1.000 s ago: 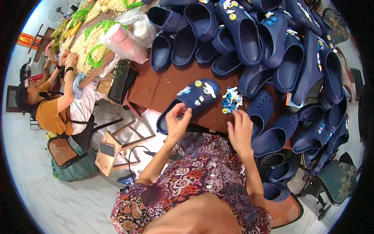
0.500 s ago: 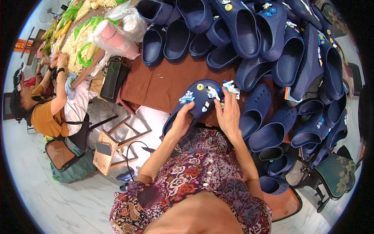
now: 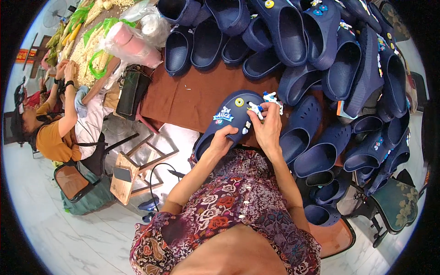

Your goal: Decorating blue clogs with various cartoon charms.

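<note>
A navy-blue clog (image 3: 228, 98) with decorative charms rests at the table's near edge, its toe pointing away. My left hand (image 3: 223, 140) is closed around its near left side, thumb on top. My right hand (image 3: 267, 126) pinches a white-and-blue charm (image 3: 255, 110) at the clog's right side; whether the charm is fully seated is hidden by the fingers. A yellow round charm (image 3: 239, 102), a blue-and-white lettered charm (image 3: 223, 115) and small white charms (image 3: 246, 128) sit on the upper. Just beyond my right fingers lie more white-and-blue charms (image 3: 271, 97).
Many navy clogs (image 3: 339, 68) are piled at the far side and right of the brown-covered table (image 3: 183, 98). A pink tumbler (image 3: 133, 43) in plastic and a black case (image 3: 133, 96) lie to the left. Another person (image 3: 57, 137) handles corn there. A wooden stool (image 3: 123, 178) stands below.
My right fingers have come down onto the white-and-blue charm on the clog. The clog has shifted slightly to the right, and my left hand has moved with it.
</note>
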Available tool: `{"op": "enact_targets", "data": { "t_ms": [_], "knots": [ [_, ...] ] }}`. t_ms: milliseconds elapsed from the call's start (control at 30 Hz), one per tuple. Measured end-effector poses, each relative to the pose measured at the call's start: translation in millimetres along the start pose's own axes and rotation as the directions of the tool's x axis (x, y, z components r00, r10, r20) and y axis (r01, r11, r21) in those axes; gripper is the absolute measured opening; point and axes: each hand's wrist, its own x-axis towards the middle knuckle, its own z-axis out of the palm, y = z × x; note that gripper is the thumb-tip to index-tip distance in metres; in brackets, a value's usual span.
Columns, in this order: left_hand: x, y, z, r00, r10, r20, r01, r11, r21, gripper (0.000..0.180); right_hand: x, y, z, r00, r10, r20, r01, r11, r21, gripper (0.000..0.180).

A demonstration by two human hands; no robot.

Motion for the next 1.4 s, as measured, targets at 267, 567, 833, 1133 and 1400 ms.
{"op": "enact_targets", "data": {
  "t_ms": [267, 567, 833, 1133, 1400],
  "knots": [
    [-1.1, -6.4, -3.7, 0.999, -0.003, -0.046, 0.005, 0.999, 0.038, 0.044, 0.3, 2.8, 1.2, 0.995, 0.099, 0.028, -0.100, 0.994, 0.043, 0.037],
    [-5.9, -4.7, 3.0, 0.997, 0.012, -0.081, -0.009, 1.000, 0.029, 0.039, -4.0, 3.6, 8.3, 0.997, 0.075, -0.025, -0.074, 0.995, 0.061, 0.035],
    [-11.7, -5.1, 7.5, 0.992, -0.002, -0.124, 0.005, 1.000, 0.026, 0.037, -6.4, 3.8, 7.6, 0.996, 0.067, -0.061, -0.058, 0.989, 0.137, 0.035],
    [-23.5, -31.0, 15.7, 0.964, 0.203, -0.172, -0.148, 0.946, 0.290, 0.028, -25.0, -5.5, 11.9, 0.986, 0.168, -0.022, -0.158, 0.956, 0.246, 0.029],
    [-18.5, -12.1, 0.6, 0.953, 0.203, -0.225, -0.168, 0.972, 0.166, 0.030, -8.1, 11.0, -23.7, 0.994, 0.106, 0.003, -0.105, 0.982, 0.158, 0.025]
  ]
}}
